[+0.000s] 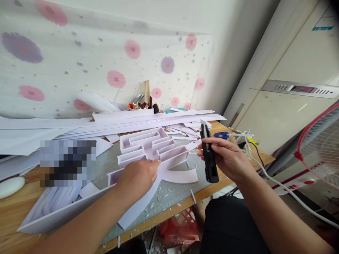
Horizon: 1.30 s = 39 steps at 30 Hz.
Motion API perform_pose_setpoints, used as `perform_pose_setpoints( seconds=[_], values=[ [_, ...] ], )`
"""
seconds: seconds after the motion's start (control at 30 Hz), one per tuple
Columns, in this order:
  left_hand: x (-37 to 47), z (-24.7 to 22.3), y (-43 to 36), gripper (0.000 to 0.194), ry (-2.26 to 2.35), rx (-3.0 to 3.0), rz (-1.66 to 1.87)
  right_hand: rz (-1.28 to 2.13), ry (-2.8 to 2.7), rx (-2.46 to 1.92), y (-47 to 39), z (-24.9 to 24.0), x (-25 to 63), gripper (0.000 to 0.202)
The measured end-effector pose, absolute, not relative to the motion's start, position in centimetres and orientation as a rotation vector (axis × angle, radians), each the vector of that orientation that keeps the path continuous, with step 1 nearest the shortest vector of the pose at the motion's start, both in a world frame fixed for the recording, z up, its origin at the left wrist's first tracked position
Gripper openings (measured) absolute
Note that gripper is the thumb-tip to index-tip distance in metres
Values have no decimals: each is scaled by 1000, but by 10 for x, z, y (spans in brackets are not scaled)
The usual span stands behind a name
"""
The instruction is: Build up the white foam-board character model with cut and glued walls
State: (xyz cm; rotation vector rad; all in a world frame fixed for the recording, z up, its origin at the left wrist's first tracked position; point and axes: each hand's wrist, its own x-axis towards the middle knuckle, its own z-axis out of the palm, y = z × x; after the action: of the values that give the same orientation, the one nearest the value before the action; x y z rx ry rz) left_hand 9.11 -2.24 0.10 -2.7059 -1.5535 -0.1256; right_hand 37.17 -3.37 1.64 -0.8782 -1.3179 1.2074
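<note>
My right hand (227, 157) is closed around a black utility knife (209, 155), which it holds nearly upright over the table's front edge, blade end up. My left hand (140, 176) is closed over the near side of a white foam-board letter-like form (174, 157) with thin upright walls. Its fingertips pinch the board at a wall's end; the exact grip is partly hidden by the hand. A curved white strip (182, 175) sticks out to the right of these fingers. Another long white strip (137, 206) runs down toward the front edge from beneath the hand.
A grey cutting mat (161, 197) with scraps lies on the wooden table (7, 208). Long white strips (148, 121) are stacked behind. A blue glue gun (221, 135) with a white stick is at the right, near a white cable (280, 188) and a red-rimmed fan (323, 141).
</note>
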Motion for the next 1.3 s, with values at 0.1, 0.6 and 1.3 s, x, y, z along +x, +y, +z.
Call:
perform_pose_setpoints(
  seconds=[0.1, 0.6, 1.3],
  values=[
    [89, -3, -22, 32, -1549, -2697, -155, 1368, -1236, -710, -45, 22, 355, 37],
    [89, -1, -22, 30, -1616, -2722, -143, 476, -1730, -1132, -45, 2, 328, 17],
    [89, -4, -20, 29, -1527, -2701, -127, 497, -1791, -1228, -25, -16, 284, 18]
  ],
)
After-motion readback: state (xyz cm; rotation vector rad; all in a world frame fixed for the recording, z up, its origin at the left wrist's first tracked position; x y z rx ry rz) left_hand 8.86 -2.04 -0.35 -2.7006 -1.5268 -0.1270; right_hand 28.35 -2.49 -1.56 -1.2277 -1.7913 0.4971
